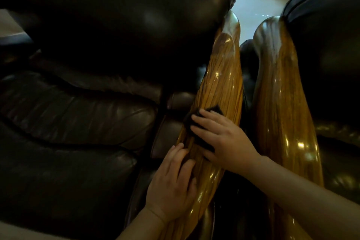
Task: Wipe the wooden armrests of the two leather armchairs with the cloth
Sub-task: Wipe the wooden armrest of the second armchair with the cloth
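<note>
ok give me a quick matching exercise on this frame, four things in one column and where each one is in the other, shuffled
Things:
1. cloth
2. left hand
3. right hand
4. second wooden armrest

Places:
A. bare palm resting on the near part of the wooden armrest
B. right of the hands, untouched
C. flat on top of the cloth
D. pinned between a hand and the wood

Pairs: 1-D, 2-A, 3-C, 4-B

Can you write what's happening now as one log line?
step: wiping | right hand: presses cloth on left chair's armrest | left hand: rests on armrest
</note>
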`<state>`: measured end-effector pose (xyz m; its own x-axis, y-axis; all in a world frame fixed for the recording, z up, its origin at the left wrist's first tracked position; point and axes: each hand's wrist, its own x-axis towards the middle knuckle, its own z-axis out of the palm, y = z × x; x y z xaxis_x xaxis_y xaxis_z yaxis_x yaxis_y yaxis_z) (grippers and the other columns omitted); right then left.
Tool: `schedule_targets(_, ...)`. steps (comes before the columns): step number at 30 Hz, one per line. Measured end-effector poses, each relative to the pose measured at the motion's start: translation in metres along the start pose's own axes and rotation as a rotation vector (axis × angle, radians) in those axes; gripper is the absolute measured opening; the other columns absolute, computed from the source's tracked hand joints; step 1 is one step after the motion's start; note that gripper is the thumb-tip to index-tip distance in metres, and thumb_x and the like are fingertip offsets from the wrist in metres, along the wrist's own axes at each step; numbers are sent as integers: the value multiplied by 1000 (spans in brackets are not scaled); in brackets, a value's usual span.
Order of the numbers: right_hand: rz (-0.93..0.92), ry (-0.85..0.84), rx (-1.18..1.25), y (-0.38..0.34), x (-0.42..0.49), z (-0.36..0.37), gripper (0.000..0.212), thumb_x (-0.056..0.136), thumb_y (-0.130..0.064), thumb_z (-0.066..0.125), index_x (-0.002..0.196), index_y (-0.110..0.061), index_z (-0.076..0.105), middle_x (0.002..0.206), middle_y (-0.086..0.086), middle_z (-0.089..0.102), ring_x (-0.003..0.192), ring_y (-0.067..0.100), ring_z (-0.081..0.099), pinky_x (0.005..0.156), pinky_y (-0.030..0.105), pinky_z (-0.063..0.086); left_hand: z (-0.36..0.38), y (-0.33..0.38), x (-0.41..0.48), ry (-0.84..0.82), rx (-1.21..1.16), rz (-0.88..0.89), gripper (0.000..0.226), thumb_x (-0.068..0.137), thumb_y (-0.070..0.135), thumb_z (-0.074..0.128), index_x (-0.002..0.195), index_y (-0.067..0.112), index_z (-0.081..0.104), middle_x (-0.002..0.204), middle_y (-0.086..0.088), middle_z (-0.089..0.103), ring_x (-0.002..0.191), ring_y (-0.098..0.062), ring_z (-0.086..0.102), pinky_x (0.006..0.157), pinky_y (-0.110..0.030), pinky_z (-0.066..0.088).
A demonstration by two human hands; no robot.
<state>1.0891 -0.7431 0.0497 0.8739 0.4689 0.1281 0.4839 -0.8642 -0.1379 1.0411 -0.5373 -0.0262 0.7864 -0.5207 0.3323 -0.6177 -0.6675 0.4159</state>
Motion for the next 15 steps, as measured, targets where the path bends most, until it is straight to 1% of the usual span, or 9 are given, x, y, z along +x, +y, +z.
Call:
schedule_targets(2,-38,22,-4,15,-22,-1,51,90,-33,65,137,-17,56,151,5,47,148,25,30,119,51,29,1,-1,1,-29,31,-9,41,91,34,49,127,14,50,145,-10,40,147,-22,25,121,-41,23)
schedule_targets(3,28,73,-3,20,-23,-1,50,90,-31,64,137,-14,57,151,7,48,148,26,30,118,52,30,2,-1,1,-42,40,-8,45,91,35,49,131,14,49,148,-10,38,148,-22,24,121,-41,22)
schedule_targets(6,412,257,76,12,-2,3,48,90,-28,62,135,-11,58,149,10,50,148,27,31,118,52,30,-1,0,3,-65,44,-5,50,91,35,48,136,14,46,152,-10,35,149,-23,22,122,-41,19)
schedule_targets(7,475,285,70,1,0,7,48,90,-29,60,135,-12,57,149,9,49,148,25,29,119,52,28,-2,0,4,-69,47,-7,50,91,35,48,136,14,46,152,-10,34,149,-23,22,122,-40,18)
schedule_targets(9,368,255,63,-17,-19,21,47,92,-31,58,136,-16,55,151,6,47,150,23,27,119,52,29,-3,1,3,-69,33,-23,48,91,35,48,134,15,47,152,-9,34,149,-20,21,123,-37,17)
schedule_targets(12,-44,118,55,-13,-57,20,49,91,-36,61,137,-18,55,152,4,46,149,24,29,119,51,29,-4,1,2,-57,7,-59,44,91,35,47,131,18,48,151,-5,35,149,-14,17,122,-37,18)
schedule_targets(13,-99,102,8,-1,-56,15,49,89,-34,64,135,-16,58,149,6,49,146,26,35,118,51,31,-3,0,2,-45,-11,-56,42,91,34,48,129,18,49,150,-5,36,149,-14,18,122,-38,20)
schedule_targets(14,-71,114,-23,9,-47,9,46,87,-31,66,130,-14,63,143,8,55,140,29,42,115,53,35,-3,0,2,-30,-37,-47,40,90,33,49,127,17,50,149,-6,37,149,-15,20,121,-38,22)
schedule_targets(15,42,159,-25,15,-34,3,41,86,-28,66,123,-12,67,134,10,60,130,32,50,109,55,41,-3,0,3,-16,-63,-39,38,90,32,50,125,16,51,148,-7,38,148,-17,23,121,-39,24)
